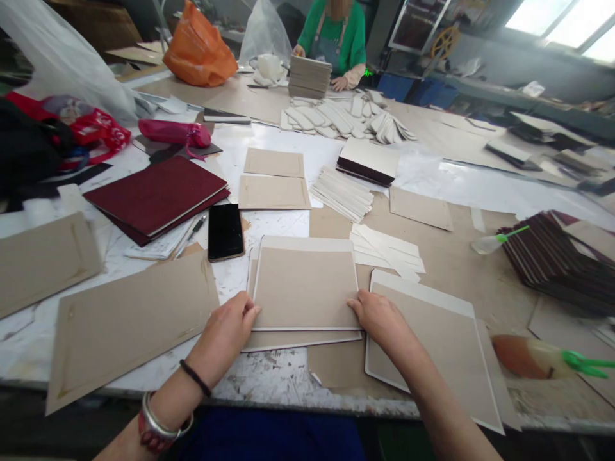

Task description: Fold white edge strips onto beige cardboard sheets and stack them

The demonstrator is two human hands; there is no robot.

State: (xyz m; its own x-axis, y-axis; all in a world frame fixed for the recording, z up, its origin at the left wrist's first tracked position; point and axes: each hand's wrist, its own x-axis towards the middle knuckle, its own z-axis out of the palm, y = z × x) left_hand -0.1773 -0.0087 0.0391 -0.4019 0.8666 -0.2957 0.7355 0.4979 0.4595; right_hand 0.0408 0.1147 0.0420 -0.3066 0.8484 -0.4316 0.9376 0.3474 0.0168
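A tan cardboard panel (307,282) with a pale border and a wide pale strip along its far edge lies in front of me. My left hand (234,320) grips its left edge, thumb on top. On the opposite edge, my right hand (372,310) pinches the panel between thumb and fingers. Beneath it shows a second similar panel (307,339), slightly offset. Right of my right hand rests another bordered panel (427,333), partly hidden under my forearm. A plain tan board (129,320) with glue marks lies left of my left hand.
Beyond the panel are a black phone (225,232), maroon folders (156,195) and white paper strips (389,248). At right stand a glue bottle (528,357) with a green nozzle and a maroon stack (560,262). Across the table, a person in green (355,41) handles a board stack (310,77).
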